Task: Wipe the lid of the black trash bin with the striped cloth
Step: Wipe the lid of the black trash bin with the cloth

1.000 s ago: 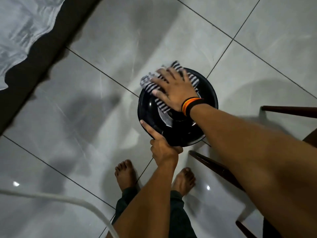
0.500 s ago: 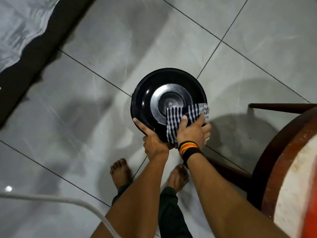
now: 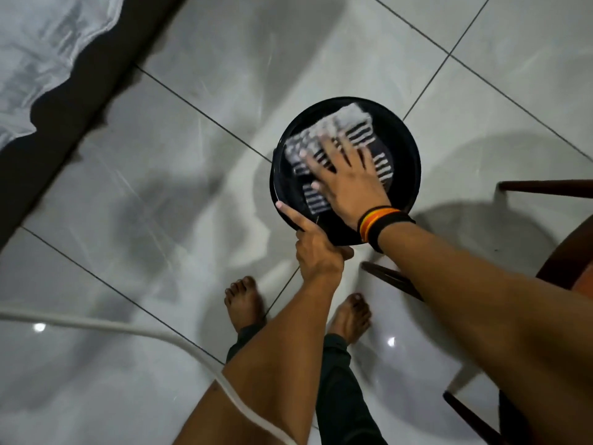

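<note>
bin: black trash bin stands on glossy grey floor tiles just ahead of bare feet | right hand: flat, fingers spread, pressing the soft striped cloth onto the round, smooth lid to spread pressure | left hand: clenched on the near rim, apparently to steady it

1. There is a single view, from a wide-angle camera worn on the person's head.
2. It faces steeply down at the tiled floor, over both forearms and bare feet.
3. It sits close, within arm's reach of the bin lid, which lies right of centre.
4. No second view overlaps it.
</note>
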Action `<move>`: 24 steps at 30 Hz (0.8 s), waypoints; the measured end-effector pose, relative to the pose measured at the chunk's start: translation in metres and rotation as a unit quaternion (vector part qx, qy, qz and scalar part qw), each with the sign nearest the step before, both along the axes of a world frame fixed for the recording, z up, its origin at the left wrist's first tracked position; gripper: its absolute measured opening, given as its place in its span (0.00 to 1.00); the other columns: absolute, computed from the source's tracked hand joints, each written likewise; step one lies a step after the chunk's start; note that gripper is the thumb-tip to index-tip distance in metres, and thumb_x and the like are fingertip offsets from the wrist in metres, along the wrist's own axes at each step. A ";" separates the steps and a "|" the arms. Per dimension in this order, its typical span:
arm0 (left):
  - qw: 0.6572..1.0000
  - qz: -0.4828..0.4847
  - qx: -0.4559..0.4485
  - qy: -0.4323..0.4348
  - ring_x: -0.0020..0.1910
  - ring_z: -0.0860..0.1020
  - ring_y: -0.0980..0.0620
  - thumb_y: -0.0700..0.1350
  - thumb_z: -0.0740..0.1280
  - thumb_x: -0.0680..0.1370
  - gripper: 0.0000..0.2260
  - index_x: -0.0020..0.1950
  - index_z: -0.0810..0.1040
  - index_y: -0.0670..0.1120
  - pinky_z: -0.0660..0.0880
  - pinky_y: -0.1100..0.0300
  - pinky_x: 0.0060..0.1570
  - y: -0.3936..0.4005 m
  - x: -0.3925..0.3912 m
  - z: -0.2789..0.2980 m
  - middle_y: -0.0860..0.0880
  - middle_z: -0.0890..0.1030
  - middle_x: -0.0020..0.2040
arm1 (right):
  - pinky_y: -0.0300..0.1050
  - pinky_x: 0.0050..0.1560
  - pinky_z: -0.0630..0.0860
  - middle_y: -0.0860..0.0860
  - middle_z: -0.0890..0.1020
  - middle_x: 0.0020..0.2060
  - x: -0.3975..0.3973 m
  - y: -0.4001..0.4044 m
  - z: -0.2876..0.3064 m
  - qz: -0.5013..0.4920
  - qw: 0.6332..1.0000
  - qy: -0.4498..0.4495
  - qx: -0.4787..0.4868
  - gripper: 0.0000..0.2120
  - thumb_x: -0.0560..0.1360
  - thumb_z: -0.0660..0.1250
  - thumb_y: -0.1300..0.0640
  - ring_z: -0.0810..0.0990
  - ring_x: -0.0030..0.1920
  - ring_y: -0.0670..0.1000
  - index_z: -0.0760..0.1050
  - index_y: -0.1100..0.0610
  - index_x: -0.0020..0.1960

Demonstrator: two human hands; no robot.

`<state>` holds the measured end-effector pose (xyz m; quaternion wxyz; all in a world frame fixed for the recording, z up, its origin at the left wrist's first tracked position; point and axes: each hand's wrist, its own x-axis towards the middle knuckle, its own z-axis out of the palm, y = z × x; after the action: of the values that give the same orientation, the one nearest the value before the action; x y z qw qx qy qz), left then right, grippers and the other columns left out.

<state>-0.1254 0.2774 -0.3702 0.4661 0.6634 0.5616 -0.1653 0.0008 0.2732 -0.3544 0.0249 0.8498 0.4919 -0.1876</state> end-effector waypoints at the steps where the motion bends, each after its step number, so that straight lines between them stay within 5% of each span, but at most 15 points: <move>1: 1.000 0.012 -0.009 -0.005 0.66 0.80 0.35 0.38 0.82 0.69 0.71 0.78 0.17 0.48 0.79 0.39 0.66 -0.001 -0.001 0.000 0.37 0.77 0.69 | 0.69 0.78 0.52 0.53 0.47 0.83 -0.004 -0.009 0.003 0.063 0.998 0.001 -0.005 0.27 0.84 0.53 0.44 0.47 0.82 0.62 0.50 0.42 0.82; 5: 0.996 0.075 -0.039 -0.008 0.72 0.76 0.38 0.43 0.82 0.71 0.69 0.80 0.21 0.44 0.76 0.45 0.71 -0.008 -0.005 0.001 0.39 0.76 0.75 | 0.68 0.77 0.55 0.54 0.50 0.83 -0.019 -0.035 0.006 0.148 0.988 -0.012 -0.038 0.29 0.82 0.59 0.43 0.54 0.81 0.63 0.54 0.41 0.81; 8: 0.996 0.086 -0.037 0.010 0.69 0.79 0.38 0.44 0.82 0.71 0.66 0.82 0.27 0.39 0.78 0.47 0.67 -0.012 -0.010 -0.004 0.40 0.79 0.70 | 0.71 0.74 0.57 0.55 0.54 0.82 -0.019 -0.014 0.003 0.194 0.979 -0.032 -0.045 0.31 0.79 0.63 0.39 0.57 0.79 0.64 0.57 0.39 0.79; 13: 0.999 0.039 -0.020 0.022 0.64 0.83 0.41 0.46 0.80 0.72 0.42 0.81 0.63 0.40 0.80 0.51 0.58 -0.011 -0.008 -0.006 0.44 0.85 0.63 | 0.82 0.70 0.49 0.54 0.54 0.82 -0.017 0.041 -0.006 0.248 0.964 -0.074 -0.064 0.38 0.71 0.66 0.31 0.54 0.80 0.61 0.60 0.38 0.77; 18: 0.998 0.060 -0.014 0.019 0.66 0.82 0.41 0.47 0.83 0.69 0.70 0.81 0.23 0.40 0.79 0.44 0.67 -0.006 0.001 -0.001 0.43 0.83 0.67 | 0.80 0.72 0.47 0.51 0.60 0.80 0.008 0.072 -0.010 0.063 0.998 -0.022 -0.012 0.26 0.78 0.61 0.36 0.54 0.81 0.56 0.67 0.39 0.75; 24: 0.998 0.048 -0.009 0.040 0.62 0.84 0.39 0.50 0.84 0.69 0.70 0.82 0.25 0.43 0.80 0.46 0.66 -0.007 0.000 -0.002 0.41 0.83 0.63 | 0.66 0.79 0.46 0.53 0.56 0.82 0.058 0.007 -0.017 -0.288 0.955 0.023 0.064 0.25 0.83 0.53 0.41 0.52 0.82 0.56 0.60 0.43 0.79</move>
<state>-0.1252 0.2708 -0.3722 0.4563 0.6243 0.6097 -0.1741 0.0592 0.2799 -0.3713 -0.0960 0.9508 0.2378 -0.1739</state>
